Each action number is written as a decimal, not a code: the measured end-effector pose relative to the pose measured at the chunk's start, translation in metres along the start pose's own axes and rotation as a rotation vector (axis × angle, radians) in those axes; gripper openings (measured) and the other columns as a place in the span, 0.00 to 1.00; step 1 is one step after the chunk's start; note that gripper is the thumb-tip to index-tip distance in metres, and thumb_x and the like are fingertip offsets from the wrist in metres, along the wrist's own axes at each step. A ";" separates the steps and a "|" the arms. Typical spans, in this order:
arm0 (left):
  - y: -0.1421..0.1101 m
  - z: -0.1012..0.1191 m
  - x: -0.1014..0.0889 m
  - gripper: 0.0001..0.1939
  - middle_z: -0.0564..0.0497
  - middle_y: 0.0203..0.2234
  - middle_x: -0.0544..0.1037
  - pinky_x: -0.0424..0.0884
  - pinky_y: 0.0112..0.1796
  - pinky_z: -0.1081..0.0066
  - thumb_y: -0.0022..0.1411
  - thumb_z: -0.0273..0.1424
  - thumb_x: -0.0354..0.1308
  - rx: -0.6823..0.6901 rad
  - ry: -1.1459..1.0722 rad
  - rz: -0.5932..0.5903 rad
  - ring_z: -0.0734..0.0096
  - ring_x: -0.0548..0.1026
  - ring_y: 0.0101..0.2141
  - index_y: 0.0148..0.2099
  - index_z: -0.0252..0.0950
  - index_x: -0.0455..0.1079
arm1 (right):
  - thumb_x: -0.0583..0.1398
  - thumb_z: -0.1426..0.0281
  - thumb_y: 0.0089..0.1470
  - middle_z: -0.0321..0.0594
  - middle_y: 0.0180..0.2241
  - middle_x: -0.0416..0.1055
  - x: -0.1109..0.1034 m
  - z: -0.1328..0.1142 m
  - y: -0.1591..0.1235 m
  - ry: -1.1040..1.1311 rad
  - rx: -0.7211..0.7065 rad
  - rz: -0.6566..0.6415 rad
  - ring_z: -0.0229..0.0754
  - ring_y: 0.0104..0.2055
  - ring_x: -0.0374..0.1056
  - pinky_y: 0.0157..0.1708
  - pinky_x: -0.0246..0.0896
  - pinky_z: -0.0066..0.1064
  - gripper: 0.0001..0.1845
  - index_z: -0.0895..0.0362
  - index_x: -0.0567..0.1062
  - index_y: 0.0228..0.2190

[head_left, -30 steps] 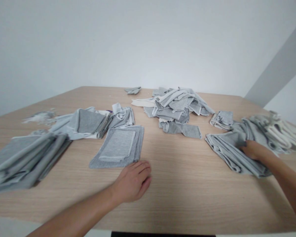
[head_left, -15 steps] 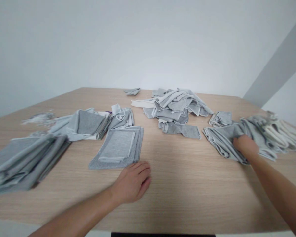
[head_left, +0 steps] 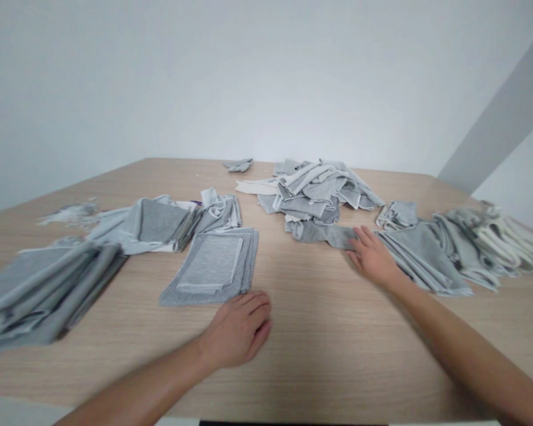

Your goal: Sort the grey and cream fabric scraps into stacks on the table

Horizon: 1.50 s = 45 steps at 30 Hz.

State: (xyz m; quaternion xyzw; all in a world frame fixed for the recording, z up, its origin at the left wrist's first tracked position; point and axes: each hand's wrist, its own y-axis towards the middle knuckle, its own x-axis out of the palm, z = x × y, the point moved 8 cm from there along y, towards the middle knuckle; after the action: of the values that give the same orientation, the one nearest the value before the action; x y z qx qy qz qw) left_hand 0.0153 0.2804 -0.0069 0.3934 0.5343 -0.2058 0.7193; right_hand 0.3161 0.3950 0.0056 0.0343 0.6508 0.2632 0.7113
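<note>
The right hand [head_left: 373,257] has moved left from the folded cloths [head_left: 426,257] to the grey strip [head_left: 337,235] at the near side of the heaped cloths [head_left: 320,183]. Its fingers are spread open over the strip's right end; whether they pinch it, I cannot tell. The left hand [head_left: 240,328] rests on the counter [head_left: 311,367] at the near edge of the flat stack [head_left: 213,263], fingers half open and loosely bent, with nothing visible in them. More folded cloths lie at the far left and near left
</note>
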 end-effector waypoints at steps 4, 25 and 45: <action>-0.001 -0.001 0.001 0.12 0.44 0.45 0.76 0.71 0.49 0.58 0.63 0.30 0.51 -0.002 0.002 -0.008 0.58 0.73 0.49 0.47 0.35 0.70 | 0.56 0.61 0.58 0.55 0.63 0.55 0.026 -0.035 0.027 0.028 0.031 -0.069 0.58 0.66 0.44 0.59 0.46 0.47 0.26 0.62 0.68 0.54; 0.000 -0.001 -0.001 0.12 0.43 0.45 0.76 0.71 0.49 0.58 0.63 0.30 0.52 -0.005 -0.006 0.004 0.58 0.73 0.49 0.47 0.35 0.71 | 0.48 0.69 0.63 0.48 0.40 0.76 0.030 -0.090 0.043 0.045 -0.038 -0.197 0.46 0.44 0.69 0.52 0.49 0.37 0.17 0.58 0.76 0.37; 0.002 0.000 -0.001 0.12 0.44 0.43 0.76 0.71 0.48 0.57 0.63 0.30 0.51 -0.016 -0.003 -0.025 0.58 0.73 0.48 0.46 0.35 0.70 | 0.48 0.62 0.65 0.42 0.44 0.75 -0.013 -0.165 -0.001 0.321 -0.389 -0.108 0.44 0.42 0.68 0.44 0.57 0.36 0.19 0.55 0.76 0.40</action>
State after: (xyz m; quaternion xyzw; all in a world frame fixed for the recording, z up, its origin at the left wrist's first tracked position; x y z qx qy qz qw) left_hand 0.0163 0.2811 -0.0054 0.3805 0.5396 -0.2113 0.7207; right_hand 0.1603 0.3396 -0.0079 -0.1802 0.6936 0.3471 0.6050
